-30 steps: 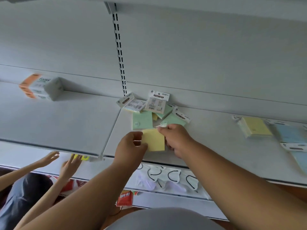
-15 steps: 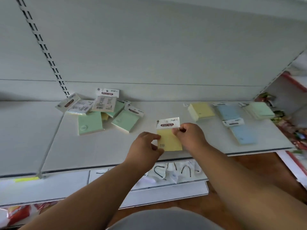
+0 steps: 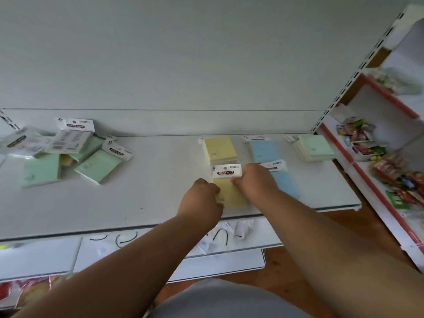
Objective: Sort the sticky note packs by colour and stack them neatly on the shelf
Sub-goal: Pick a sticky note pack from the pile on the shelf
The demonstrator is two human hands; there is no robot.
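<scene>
**Yellow pack on its way to the yellow stack**

I have 1 yellow pack [image 3: 229, 191] pinched between both hands, just above the front part of the shelf [image 3: 137, 203]. My left hand [image 3: 202, 200] is closed on its lower left edge, and my right hand [image 3: 254, 180] is closed on its upper right side, just under the white header card that reads STICKY NOTE. The pack faces up, header pointing toward the back wall.

The step in hand, as I judge it, is placing a sorted pack. Directly behind it, near the back wall, sits the yellow stack [image 3: 220, 149]. To the right of that is a blue stack [image 3: 263, 150], with another blue pack [image 3: 284, 182] in front of it, partly hidden behind my right wrist. Further right is a green stack [image 3: 315, 146].

Next I need to carry the pack a little further back and set it down squarely on the yellow stack, header at the far end like the one beneath, edges lined up so the stack stays neat. I should let go with the left first and steady with the right.

Plenty remains: the unsorted heap [image 3: 68, 150] on the left of the shelf holds several green packs, some flipped over, and at least 1 yellow showing from underneath.
</scene>
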